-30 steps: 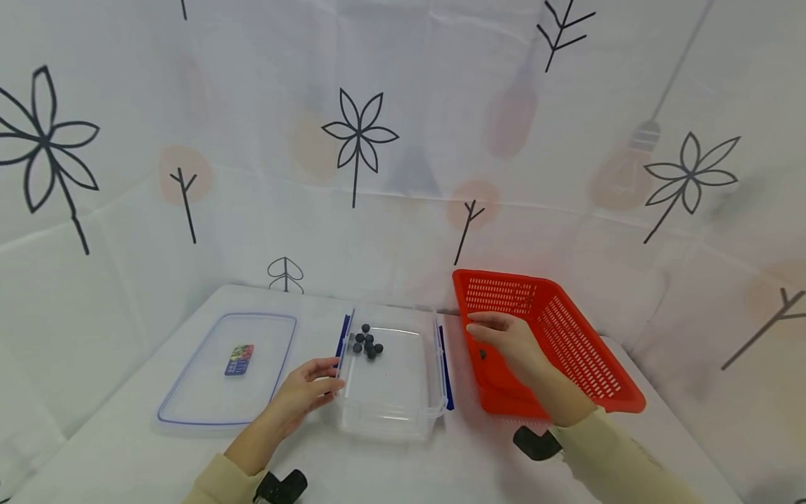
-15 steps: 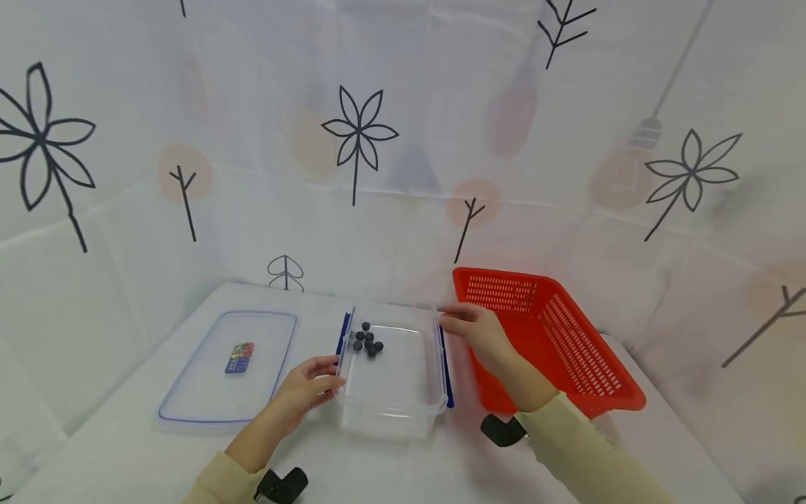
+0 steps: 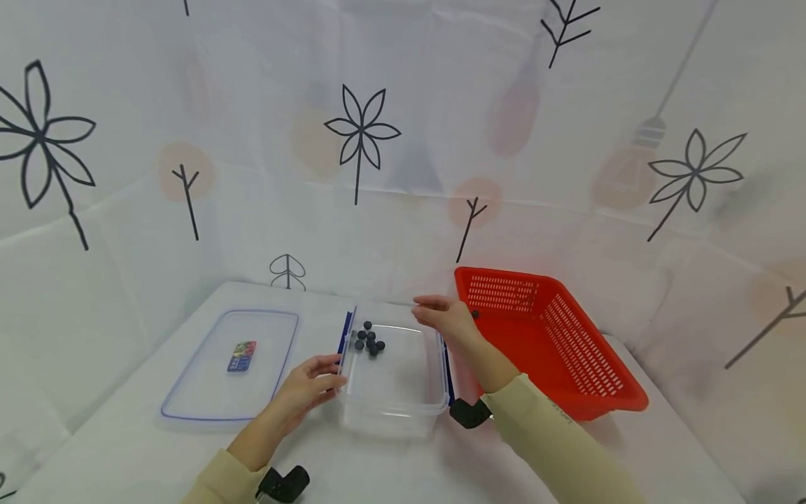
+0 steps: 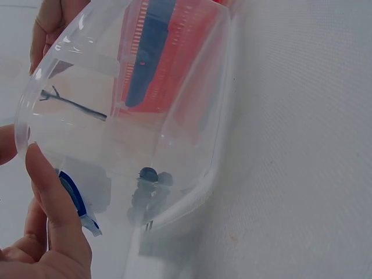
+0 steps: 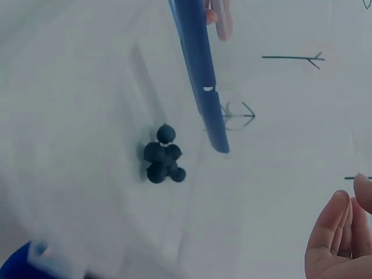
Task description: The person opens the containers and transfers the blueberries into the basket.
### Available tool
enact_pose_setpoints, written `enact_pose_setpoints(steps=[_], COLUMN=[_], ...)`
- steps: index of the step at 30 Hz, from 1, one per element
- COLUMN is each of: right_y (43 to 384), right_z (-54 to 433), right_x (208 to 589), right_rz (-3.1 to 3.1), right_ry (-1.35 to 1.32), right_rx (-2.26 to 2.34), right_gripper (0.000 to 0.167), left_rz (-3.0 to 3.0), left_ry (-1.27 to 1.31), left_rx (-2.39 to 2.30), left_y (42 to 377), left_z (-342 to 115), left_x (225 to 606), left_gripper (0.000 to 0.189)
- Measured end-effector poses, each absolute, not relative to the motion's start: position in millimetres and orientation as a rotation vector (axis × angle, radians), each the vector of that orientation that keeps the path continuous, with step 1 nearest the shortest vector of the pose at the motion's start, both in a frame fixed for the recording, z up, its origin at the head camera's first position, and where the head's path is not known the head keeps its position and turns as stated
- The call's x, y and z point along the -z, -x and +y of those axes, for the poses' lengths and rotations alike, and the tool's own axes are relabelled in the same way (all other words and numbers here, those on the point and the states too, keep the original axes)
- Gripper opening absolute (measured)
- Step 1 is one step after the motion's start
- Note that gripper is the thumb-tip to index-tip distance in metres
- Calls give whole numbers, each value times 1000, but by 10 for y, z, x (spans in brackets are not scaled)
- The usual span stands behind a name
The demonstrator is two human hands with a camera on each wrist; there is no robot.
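Note:
A clear plastic box (image 3: 403, 381) with blue side latches stands mid-table. In it, several dark round berries (image 3: 371, 345) cluster near the back left; the right wrist view shows these berries (image 5: 156, 152) touching one another. My left hand (image 3: 303, 393) holds the box's left rim; in the left wrist view the rim (image 4: 22, 125) lies between thumb and fingers. Over the back right of the box hovers my right hand (image 3: 450, 323), its fingers bent toward the thumb. Whether anything sits between those fingertips is hidden, also in the right wrist view, where the hand (image 5: 334, 247) is partly cut off.
A red perforated basket (image 3: 567, 364) stands right of the box, with a dark berry (image 3: 475, 314) by its left wall. A clear lid (image 3: 208, 392) with a blue edge and a coloured label (image 3: 242, 356) lies on the left. Patterned white cloth hangs behind the table.
My right hand has moved left from over the red basket, past the box's right rim, to above the box. The left hand stays at the left rim.

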State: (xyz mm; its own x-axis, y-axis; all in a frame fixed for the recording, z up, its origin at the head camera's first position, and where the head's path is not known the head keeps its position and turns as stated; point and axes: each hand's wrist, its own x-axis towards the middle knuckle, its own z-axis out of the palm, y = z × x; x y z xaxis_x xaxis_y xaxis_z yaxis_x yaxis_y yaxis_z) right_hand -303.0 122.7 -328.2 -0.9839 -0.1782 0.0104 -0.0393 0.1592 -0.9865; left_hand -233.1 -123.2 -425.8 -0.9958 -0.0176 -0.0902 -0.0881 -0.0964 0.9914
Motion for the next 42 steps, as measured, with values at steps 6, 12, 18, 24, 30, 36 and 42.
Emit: enact_pose_setpoints(steps=[6,12,18,24,30,36,42], right_y=[3188,3308,3460,3617,3780,3868,3932], right_z=[1063,1006,979,883,820,771,756], right_x=[3317,3315,3325,3392,3523,3654,3787], right_rz=[2194,2176,2196,2187,2305,2525,2601], right_ry=[166,76,-30,10,113,309,454], right_rx=[2055,2042,2025,2000,1827,1488,1109], right_gripper=[27,29,29,30,29,30,29], left_rz=[2079,2084,2087,2076,2065,2050,2051], left_ry=[114,116,135,144,148,132,146], left_rx=[-2290,-2278,-2274,-2279,-2291,-2299,-2286], left_y=[2334,2361,2365,2353,2347,2358,2385], left_z=[-1232,-1227,-1235,-1237,-1227,-1237,-1257], left_x=[4257,4263,4265,4254,4235,4234,4263], left_gripper=[44,44,42,43,42,45,47])
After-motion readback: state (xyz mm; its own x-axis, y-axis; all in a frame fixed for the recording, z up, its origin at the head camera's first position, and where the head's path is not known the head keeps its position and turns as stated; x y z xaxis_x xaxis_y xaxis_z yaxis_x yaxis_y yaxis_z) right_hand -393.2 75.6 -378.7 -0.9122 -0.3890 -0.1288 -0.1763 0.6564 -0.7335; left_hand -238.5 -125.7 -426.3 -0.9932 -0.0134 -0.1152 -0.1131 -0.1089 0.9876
